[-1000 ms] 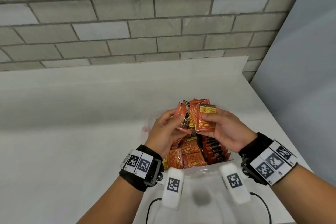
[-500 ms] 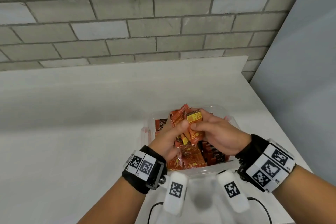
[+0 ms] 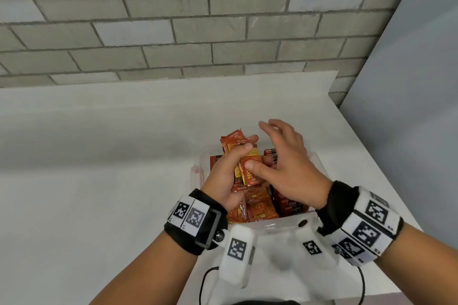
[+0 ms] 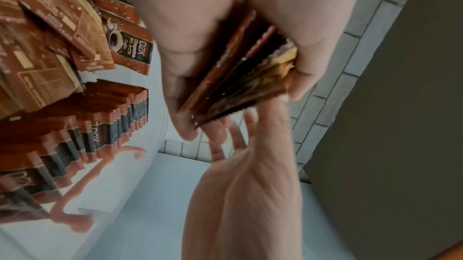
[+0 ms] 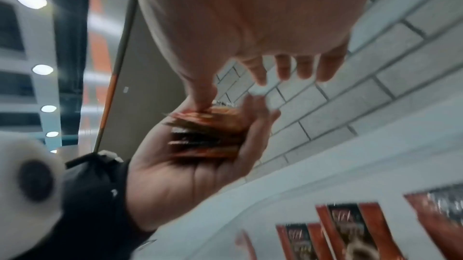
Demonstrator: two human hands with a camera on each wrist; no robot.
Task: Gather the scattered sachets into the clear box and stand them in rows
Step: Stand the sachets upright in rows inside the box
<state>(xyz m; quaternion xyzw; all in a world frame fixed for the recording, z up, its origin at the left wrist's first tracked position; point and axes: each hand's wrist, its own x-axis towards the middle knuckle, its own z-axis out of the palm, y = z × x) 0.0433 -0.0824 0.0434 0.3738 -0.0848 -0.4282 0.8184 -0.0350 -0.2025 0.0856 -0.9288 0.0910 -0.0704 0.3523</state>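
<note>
My left hand [image 3: 230, 171] grips a bunch of orange-red sachets [image 3: 244, 163] over the clear box [image 3: 197, 172], fingers curled round the stack [image 4: 240, 78]. My right hand [image 3: 285, 153] is beside it with fingers spread straight, only its thumb resting on the front sachet [image 5: 208, 127]. Inside the box a row of sachets [image 4: 82, 135] stands on edge at the right, and loose sachets [image 3: 257, 205] lie in a heap at the left and front.
The box sits on a white table [image 3: 99, 181] near its right edge. A grey brick wall [image 3: 173, 20] runs behind the table and a grey panel [image 3: 409, 106] stands at the right. Cables [image 3: 205, 280] hang from the wrist cameras.
Both hands dropped with the bunch from above the box toward it. My right hand let go of the sachets and spread its fingers; the left kept hold.
</note>
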